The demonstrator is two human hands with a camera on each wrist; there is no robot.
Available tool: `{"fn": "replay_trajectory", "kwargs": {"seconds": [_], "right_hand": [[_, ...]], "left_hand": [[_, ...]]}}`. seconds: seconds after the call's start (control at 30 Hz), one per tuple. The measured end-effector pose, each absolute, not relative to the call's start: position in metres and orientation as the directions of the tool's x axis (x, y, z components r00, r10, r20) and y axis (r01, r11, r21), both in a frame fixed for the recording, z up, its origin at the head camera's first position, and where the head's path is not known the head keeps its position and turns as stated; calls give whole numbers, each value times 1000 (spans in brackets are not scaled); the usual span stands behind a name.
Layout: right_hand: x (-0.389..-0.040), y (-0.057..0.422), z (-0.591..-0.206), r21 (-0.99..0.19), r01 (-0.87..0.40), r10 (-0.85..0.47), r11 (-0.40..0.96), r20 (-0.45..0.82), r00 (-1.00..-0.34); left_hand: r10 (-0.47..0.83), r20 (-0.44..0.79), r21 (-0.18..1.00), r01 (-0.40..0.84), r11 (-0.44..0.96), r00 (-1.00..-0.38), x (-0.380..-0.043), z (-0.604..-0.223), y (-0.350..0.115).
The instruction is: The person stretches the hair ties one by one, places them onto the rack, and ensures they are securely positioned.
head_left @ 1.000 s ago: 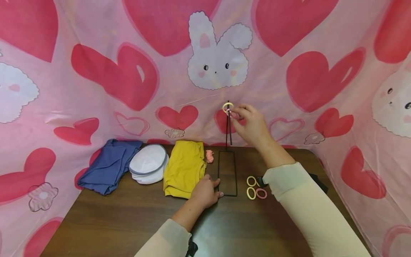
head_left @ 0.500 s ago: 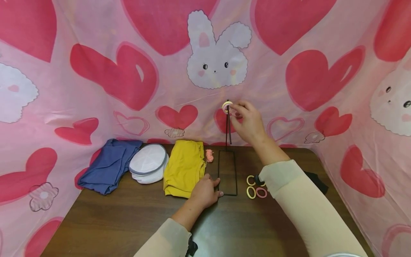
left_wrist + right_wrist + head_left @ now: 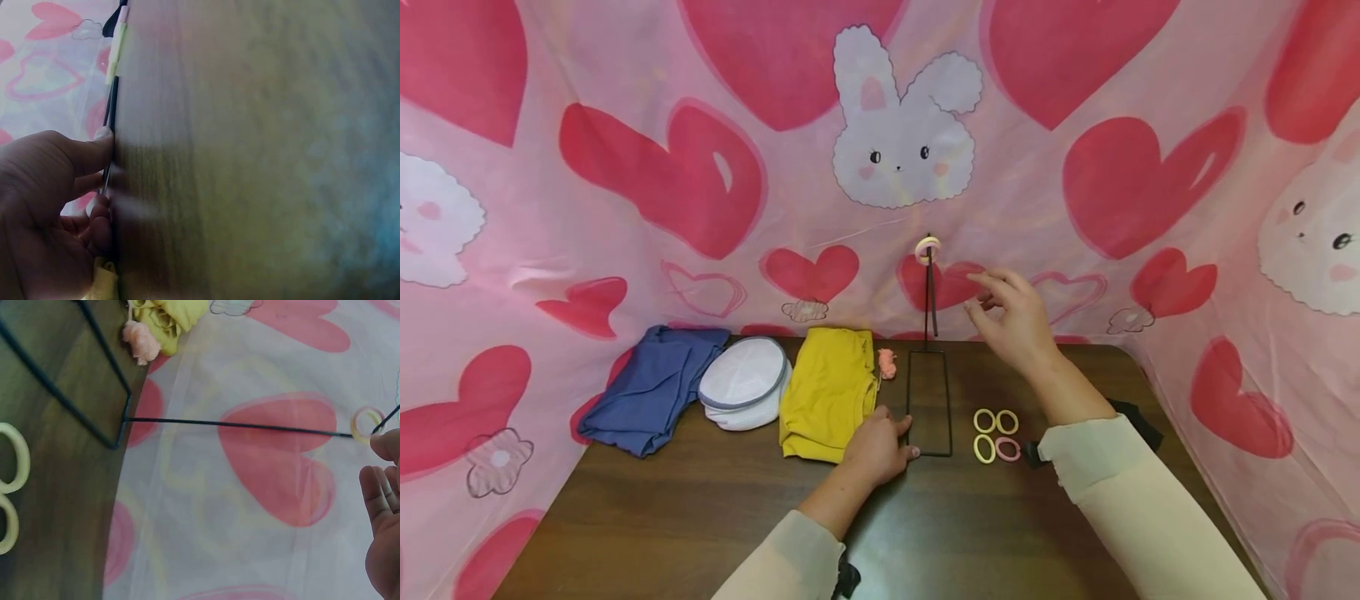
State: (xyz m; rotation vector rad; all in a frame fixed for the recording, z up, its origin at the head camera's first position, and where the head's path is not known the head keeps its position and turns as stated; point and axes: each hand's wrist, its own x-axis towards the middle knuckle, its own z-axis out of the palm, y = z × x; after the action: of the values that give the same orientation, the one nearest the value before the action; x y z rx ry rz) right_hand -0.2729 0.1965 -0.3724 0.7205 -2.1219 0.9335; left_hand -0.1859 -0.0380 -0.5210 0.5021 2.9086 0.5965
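A black wire stand has a rectangular base on the table and a thin upright at the back. One yellow and one pink ring hang together near its top. My left hand holds the front left corner of the base with thumb and finger; the left wrist view shows the thumb against the wire. To the right of the upright, my right hand is in the air with loosely bent fingers, holding nothing. Three yellow rings and one pink ring lie right of the base.
Left of the stand, a folded yellow cloth, a round white mesh bag and a folded blue cloth lie along the table. A small pink bundle sits beside the yellow cloth. Something black lies far right.
The right hand has hung the pink ring beside the yellow one on the stand, let go, and drawn back right and down. The left hand stays at the base.
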Motion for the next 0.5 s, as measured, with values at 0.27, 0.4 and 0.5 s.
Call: {"fn": "replay_trajectory", "kwargs": {"seconds": [0.27,0.4,0.5], "right_hand": [[-257,225,-399,-393,-678,-241,621,728,-642],[-251,238,-416,-395,-658,-256,641,699,-668],[-246,247,-428,-391,-639,-274,662,668,-692]], "left_hand": [[341,-56,402,292,868,-938,-186,-523,-39],[341,-61,409,288,866,-938,-186,-524,-39],[340,-64,414,285,865,-938,-186,-524,-38]]}}
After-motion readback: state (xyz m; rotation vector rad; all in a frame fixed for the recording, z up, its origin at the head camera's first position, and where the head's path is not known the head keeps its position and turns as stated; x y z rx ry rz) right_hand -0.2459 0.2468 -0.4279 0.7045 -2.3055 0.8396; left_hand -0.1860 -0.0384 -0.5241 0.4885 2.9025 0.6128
